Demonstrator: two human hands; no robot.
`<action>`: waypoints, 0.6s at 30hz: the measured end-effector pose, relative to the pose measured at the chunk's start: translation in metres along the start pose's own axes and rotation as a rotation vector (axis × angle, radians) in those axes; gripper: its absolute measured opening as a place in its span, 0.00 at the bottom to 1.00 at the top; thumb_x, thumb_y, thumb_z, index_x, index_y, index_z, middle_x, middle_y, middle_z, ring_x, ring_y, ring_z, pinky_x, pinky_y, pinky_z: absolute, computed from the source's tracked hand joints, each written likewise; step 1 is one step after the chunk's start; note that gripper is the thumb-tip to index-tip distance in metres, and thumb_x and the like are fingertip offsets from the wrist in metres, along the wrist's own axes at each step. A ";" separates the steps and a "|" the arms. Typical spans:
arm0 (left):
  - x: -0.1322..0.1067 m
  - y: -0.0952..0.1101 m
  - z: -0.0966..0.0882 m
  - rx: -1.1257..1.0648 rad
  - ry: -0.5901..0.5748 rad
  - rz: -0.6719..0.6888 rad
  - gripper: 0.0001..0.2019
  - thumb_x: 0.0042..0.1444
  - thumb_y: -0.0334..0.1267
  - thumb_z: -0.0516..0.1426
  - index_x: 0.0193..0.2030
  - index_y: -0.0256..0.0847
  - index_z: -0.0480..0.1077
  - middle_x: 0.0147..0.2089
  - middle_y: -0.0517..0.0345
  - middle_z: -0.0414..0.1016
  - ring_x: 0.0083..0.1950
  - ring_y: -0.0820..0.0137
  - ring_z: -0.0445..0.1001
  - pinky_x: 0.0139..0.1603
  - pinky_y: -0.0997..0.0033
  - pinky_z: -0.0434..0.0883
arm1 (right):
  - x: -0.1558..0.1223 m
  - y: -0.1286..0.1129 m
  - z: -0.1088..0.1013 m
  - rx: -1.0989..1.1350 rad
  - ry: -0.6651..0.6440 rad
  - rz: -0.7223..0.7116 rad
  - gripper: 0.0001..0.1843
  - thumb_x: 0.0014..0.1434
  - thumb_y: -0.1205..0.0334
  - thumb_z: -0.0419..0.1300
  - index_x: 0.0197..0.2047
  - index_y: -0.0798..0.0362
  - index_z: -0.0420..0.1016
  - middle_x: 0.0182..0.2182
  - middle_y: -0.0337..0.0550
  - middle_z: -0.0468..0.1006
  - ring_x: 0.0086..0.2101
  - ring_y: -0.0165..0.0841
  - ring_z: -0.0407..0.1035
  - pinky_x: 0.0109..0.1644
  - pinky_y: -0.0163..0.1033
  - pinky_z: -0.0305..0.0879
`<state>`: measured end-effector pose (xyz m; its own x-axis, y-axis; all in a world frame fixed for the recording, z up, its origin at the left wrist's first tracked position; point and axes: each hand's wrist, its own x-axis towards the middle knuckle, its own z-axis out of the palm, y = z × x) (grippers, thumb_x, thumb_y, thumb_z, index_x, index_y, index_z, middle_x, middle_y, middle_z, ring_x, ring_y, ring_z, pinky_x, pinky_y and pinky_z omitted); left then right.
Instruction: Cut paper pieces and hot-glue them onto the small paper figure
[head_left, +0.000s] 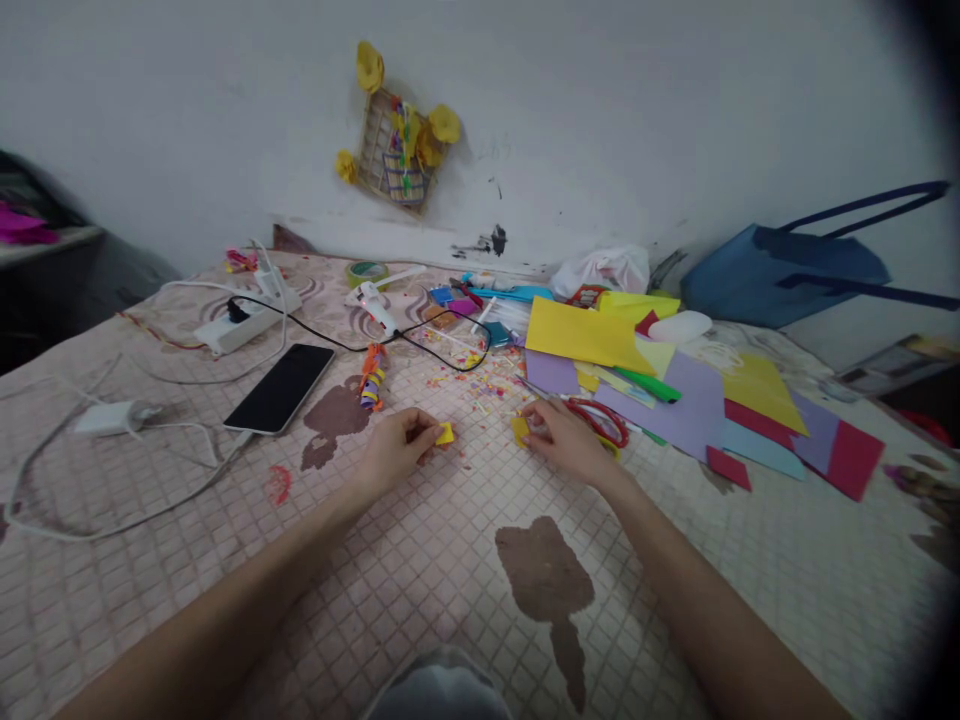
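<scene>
My left hand [397,448] is closed in a pinch on a small yellow paper piece [445,433], low over the checked cloth. Across a short gap, my right hand [566,440] has its fingers closed on another small yellow piece [519,431]. Just behind the right hand lie scissors with red handles [611,418], partly covered by it. A small figure [370,378] in purple and yellow stripes with an orange top rests beyond my left hand. Tiny coloured paper scraps [487,385] are scattered between and beyond the hands.
Coloured paper sheets [679,400] spread to the right, near a blue bag [780,270]. A glue gun [375,308] with a black cord lies at the back. On the left are a phone [281,388], a power strip [247,318] and a charger [109,418] with white cables.
</scene>
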<state>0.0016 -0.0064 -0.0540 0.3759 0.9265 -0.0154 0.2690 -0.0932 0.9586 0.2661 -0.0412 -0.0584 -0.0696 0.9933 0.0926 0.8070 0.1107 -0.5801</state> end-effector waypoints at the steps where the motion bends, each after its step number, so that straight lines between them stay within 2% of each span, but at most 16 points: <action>1: 0.000 -0.001 -0.002 0.005 0.003 0.007 0.12 0.49 0.45 0.57 0.28 0.36 0.67 0.21 0.62 0.66 0.19 0.77 0.62 0.19 0.78 0.59 | 0.003 0.001 -0.001 0.023 -0.016 -0.002 0.14 0.48 0.67 0.62 0.41 0.50 0.70 0.38 0.43 0.70 0.38 0.35 0.66 0.40 0.39 0.60; 5: 0.000 -0.002 -0.004 -0.051 -0.019 0.016 0.10 0.50 0.42 0.57 0.30 0.36 0.66 0.23 0.62 0.68 0.20 0.77 0.63 0.20 0.77 0.61 | 0.012 0.002 -0.002 0.144 -0.051 -0.002 0.09 0.44 0.65 0.63 0.33 0.52 0.71 0.31 0.39 0.72 0.31 0.31 0.65 0.33 0.35 0.58; 8: 0.001 0.004 0.005 -0.128 -0.054 0.018 0.09 0.50 0.41 0.57 0.29 0.36 0.65 0.22 0.63 0.68 0.20 0.78 0.64 0.21 0.78 0.62 | 0.011 0.002 -0.004 0.270 -0.039 0.032 0.07 0.45 0.62 0.63 0.28 0.53 0.69 0.24 0.36 0.69 0.25 0.28 0.62 0.28 0.33 0.56; 10: 0.003 0.008 0.017 -0.177 -0.123 0.000 0.09 0.50 0.40 0.57 0.29 0.36 0.65 0.22 0.62 0.69 0.22 0.77 0.67 0.24 0.78 0.65 | 0.005 0.003 -0.006 0.378 -0.026 0.071 0.09 0.48 0.58 0.61 0.30 0.53 0.66 0.22 0.34 0.68 0.21 0.26 0.60 0.24 0.32 0.54; 13: 0.010 0.010 0.035 -0.224 -0.222 -0.115 0.06 0.49 0.35 0.58 0.27 0.35 0.66 0.24 0.61 0.71 0.24 0.77 0.71 0.27 0.78 0.68 | -0.006 0.005 -0.009 0.548 -0.014 0.130 0.14 0.49 0.54 0.59 0.36 0.52 0.64 0.22 0.32 0.67 0.18 0.24 0.58 0.19 0.30 0.53; 15: 0.015 0.007 0.043 -0.218 -0.214 -0.160 0.05 0.48 0.31 0.58 0.26 0.35 0.65 0.22 0.61 0.71 0.23 0.78 0.71 0.25 0.80 0.67 | -0.012 0.005 -0.007 0.641 0.005 0.151 0.18 0.48 0.53 0.61 0.39 0.52 0.63 0.23 0.32 0.67 0.17 0.23 0.57 0.18 0.30 0.53; 18: 0.020 0.002 0.046 -0.218 -0.183 -0.203 0.04 0.51 0.32 0.56 0.28 0.36 0.64 0.23 0.60 0.73 0.24 0.75 0.75 0.24 0.79 0.70 | -0.019 0.005 0.001 0.746 0.081 0.155 0.20 0.48 0.51 0.62 0.40 0.51 0.63 0.24 0.31 0.67 0.18 0.23 0.56 0.19 0.30 0.54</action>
<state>0.0503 -0.0048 -0.0658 0.4922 0.8355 -0.2442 0.1663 0.1851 0.9685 0.2709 -0.0593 -0.0637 0.0788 0.9969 0.0077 0.1924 -0.0077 -0.9813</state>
